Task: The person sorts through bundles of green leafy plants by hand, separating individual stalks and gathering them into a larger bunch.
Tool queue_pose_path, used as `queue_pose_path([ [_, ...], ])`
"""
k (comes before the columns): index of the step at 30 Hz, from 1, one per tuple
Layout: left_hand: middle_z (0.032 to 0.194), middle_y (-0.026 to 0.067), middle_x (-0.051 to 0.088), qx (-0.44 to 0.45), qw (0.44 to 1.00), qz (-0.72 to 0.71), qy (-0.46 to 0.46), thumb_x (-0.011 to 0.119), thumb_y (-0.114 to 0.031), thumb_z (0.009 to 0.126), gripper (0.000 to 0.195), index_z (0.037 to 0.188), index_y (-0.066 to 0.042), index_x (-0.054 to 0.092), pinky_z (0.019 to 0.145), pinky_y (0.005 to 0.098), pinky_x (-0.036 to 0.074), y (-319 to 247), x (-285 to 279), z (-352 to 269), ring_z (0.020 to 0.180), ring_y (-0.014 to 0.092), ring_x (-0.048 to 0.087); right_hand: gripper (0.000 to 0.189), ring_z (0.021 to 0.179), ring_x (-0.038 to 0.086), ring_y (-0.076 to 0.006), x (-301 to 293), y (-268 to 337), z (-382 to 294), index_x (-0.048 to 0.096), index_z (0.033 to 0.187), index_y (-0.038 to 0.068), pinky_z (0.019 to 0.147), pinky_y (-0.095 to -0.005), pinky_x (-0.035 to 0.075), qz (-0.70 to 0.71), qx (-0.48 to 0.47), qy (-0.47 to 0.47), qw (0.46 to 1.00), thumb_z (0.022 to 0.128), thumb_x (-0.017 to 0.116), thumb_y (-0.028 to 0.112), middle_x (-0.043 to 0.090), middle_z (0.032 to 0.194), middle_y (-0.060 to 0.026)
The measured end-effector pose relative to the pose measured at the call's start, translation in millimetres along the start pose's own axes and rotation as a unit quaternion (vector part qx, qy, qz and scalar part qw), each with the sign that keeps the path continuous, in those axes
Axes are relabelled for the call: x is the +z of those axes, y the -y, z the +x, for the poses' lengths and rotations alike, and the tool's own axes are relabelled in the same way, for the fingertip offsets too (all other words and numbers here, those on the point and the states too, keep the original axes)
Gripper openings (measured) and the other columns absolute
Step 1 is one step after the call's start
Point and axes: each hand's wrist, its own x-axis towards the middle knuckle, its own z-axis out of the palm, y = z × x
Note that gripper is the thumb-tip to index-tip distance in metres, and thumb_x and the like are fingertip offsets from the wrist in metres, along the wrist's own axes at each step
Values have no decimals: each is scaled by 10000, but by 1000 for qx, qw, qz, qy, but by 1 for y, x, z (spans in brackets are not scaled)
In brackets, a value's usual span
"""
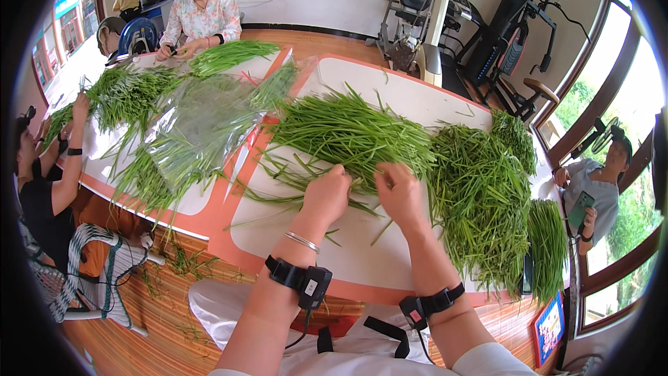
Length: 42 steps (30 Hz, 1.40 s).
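Note:
Both my hands are over the near side of a white table with an orange border. My left hand is closed around a few long green stalks, probably garlic chives, whose ends stick out towards my other hand. Level with it, my right hand has curled fingers and is slightly blurred; whether it pinches a stalk is unclear. Just beyond them lies a thick pile of green chives. Loose stalks lie spread left of my left hand. A larger, tangled heap of greens is to the right.
A clear plastic bag lies over greens on the left. A neat bundle hangs over the right edge beside a phone. People sit at the far side and left; another at right holds a phone. Exercise machines stand behind.

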Motion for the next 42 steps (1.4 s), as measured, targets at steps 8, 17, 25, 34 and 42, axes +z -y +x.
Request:
queue_pose_path([
  [8, 966, 44, 592, 83, 974, -96, -186, 637, -102, 788, 185, 967, -60, 660, 706, 375, 467, -10, -12, 10, 853, 268, 578, 178, 889, 524, -274, 9, -22, 41, 640, 937, 71, 779, -384, 432, -196, -112, -34, 974, 760, 627, 64, 542, 957, -63],
  [17, 1080, 106, 605, 205, 959, -98, -168, 612, -66, 799, 284, 1083, -50, 616, 988, 413, 361, -11, -10, 6, 1022, 290, 548, 88, 746, 547, -251, -3, 7, -6, 617, 828, 64, 690, -367, 403, -68, -124, -46, 989, 748, 649, 45, 590, 752, -54],
  [25, 887, 132, 600, 127, 964, -212, -102, 617, -45, 818, 198, 1014, -14, 620, 650, 324, 468, -20, -17, 4, 788, 265, 591, 99, 741, 570, -283, -7, -7, -8, 634, 852, 22, 662, -370, 455, 67, -67, -37, 995, 755, 651, 19, 600, 760, -96],
  [34, 839, 94, 605, 119, 933, -317, -121, 630, -67, 824, 129, 939, -12, 649, 699, 284, 470, -20, -19, 7, 756, 214, 594, 86, 698, 584, -294, -14, -4, -8, 653, 863, 18, 612, -367, 470, 155, 32, -50, 986, 779, 643, 33, 606, 778, -122],
  [42, 745, 47, 563, 48, 965, -255, -33, 632, -111, 847, 164, 975, -12, 661, 625, 237, 430, -37, -36, 6, 669, 116, 534, 74, 642, 581, -224, -10, -14, -8, 638, 857, 4, 567, -319, 456, 188, 18, -71, 980, 785, 639, 25, 614, 765, -113],
])
